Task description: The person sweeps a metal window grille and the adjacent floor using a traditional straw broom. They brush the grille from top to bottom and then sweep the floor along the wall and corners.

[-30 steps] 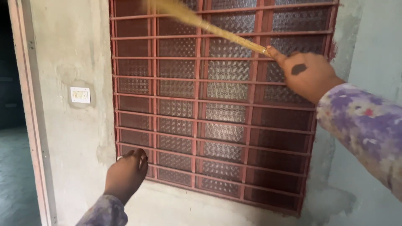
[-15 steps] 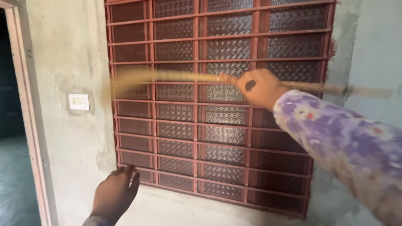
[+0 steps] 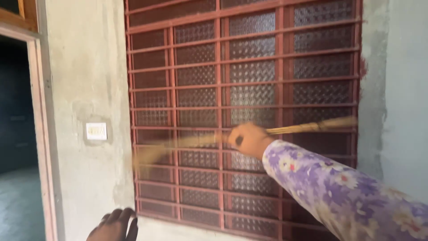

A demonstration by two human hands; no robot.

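I have my right hand, centre frame, closed around a straw broom. The broom lies nearly level across the red window grille, bristle end blurred toward the lower left, handle end poking out right. I judge this to be mid-sweep, brushing dust off the bars. My left hand sits at the bottom edge, fingers loosely spread, holding nothing, near the grille's lower left corner. Next stroke calls for keeping bristles against the bars.
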